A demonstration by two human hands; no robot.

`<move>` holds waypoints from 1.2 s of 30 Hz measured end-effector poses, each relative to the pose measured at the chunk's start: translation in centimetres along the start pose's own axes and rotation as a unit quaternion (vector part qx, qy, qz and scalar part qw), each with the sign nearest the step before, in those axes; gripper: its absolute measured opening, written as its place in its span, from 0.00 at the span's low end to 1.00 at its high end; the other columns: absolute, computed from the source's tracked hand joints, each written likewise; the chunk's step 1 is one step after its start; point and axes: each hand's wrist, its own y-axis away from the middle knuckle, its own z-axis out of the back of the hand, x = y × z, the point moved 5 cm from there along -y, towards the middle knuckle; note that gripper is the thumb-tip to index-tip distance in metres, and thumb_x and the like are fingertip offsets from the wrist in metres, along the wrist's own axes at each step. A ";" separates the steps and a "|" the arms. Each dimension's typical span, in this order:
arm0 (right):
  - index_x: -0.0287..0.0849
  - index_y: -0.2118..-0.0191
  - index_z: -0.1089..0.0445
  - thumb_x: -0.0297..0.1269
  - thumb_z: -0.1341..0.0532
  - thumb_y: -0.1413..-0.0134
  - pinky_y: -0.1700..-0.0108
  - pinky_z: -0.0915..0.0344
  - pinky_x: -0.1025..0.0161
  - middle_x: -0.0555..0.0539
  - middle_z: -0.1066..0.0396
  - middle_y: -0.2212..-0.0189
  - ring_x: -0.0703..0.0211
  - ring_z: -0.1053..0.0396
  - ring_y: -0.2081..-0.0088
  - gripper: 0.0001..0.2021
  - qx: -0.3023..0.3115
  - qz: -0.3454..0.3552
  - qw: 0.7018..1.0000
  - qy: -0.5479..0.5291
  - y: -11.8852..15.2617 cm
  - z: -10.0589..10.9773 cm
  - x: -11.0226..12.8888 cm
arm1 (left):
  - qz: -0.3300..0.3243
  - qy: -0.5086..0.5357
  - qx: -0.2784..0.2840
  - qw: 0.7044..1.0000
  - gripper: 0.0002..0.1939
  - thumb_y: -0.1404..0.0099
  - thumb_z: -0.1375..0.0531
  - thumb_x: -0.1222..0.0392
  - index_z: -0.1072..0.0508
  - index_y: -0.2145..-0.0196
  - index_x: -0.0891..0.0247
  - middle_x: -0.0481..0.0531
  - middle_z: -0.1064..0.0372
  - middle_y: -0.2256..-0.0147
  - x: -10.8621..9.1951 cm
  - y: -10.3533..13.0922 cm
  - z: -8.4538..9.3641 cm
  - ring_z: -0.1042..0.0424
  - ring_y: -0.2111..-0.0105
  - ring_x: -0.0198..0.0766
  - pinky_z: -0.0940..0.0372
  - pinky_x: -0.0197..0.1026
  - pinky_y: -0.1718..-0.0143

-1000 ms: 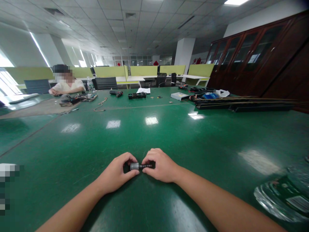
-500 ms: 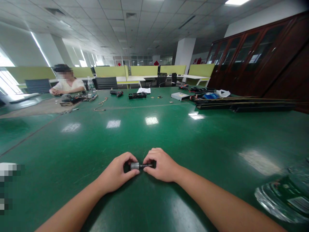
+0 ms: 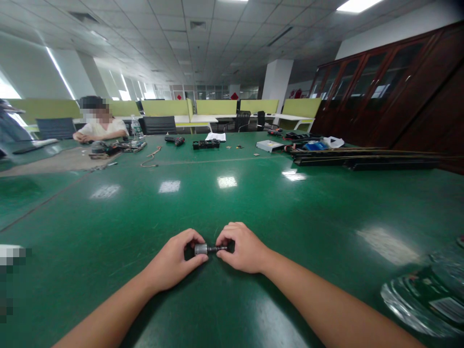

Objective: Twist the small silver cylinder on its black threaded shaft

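Observation:
A small metal part with a silver cylinder [image 3: 201,249] at its left end and a thin, dark, ridged shaft [image 3: 214,249] at its right lies level just above or on the green table [image 3: 188,299]; I cannot tell which. My left hand [image 3: 179,254] curls round the cylinder end, thumb below and index finger above. Around the shaft end, the fingers and thumb of my right hand [image 3: 243,247] are closed in a pinch. The shaft's tip is partly hidden by the right palm.
A large clear bottle [image 3: 427,295] lies near right. Black rails [image 3: 362,159], a silver box [image 3: 269,145], a black part [image 3: 206,144] and a power drill [image 3: 175,140] are across the table. A seated person [image 3: 103,126] is far left, beside electronic parts [image 3: 103,149].
The metal part and my left hand have shifted very slightly left, while my right hand is almost still. A blurred standing figure has come into view at the far left edge.

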 end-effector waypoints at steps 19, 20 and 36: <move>0.43 0.70 0.28 0.30 0.33 0.56 0.56 0.43 0.59 0.53 0.29 0.73 0.60 0.34 0.66 0.05 0.000 -0.013 1.000 0.014 0.0 0.2 -0.3 | -0.003 -0.022 -0.010 1.000 0.08 0.36 0.41 0.56 0.29 0.60 0.61 0.50 0.28 0.64 -0.1 -0.1 0.3 0.31 0.65 0.41 0.38 0.40 0.63; 0.43 0.70 0.28 0.30 0.33 0.56 0.56 0.43 0.58 0.53 0.29 0.73 0.60 0.34 0.66 0.05 0.000 -0.015 1.000 0.017 -0.1 0.2 -0.4 | -0.002 -0.023 -0.011 1.000 0.08 0.36 0.41 0.56 0.29 0.60 0.61 0.50 0.28 0.63 0.0 -0.1 0.3 0.31 0.65 0.41 0.37 0.40 0.63; 0.44 0.72 0.26 0.31 0.31 0.57 0.60 0.41 0.60 0.52 0.29 0.75 0.60 0.34 0.68 0.04 -0.020 -0.059 0.997 0.044 -0.2 1.0 -1.6 | 0.021 -0.031 -0.028 0.999 0.08 0.36 0.40 0.57 0.29 0.60 0.61 0.49 0.29 0.66 0.5 -0.2 0.6 0.34 0.68 0.38 0.39 0.39 0.66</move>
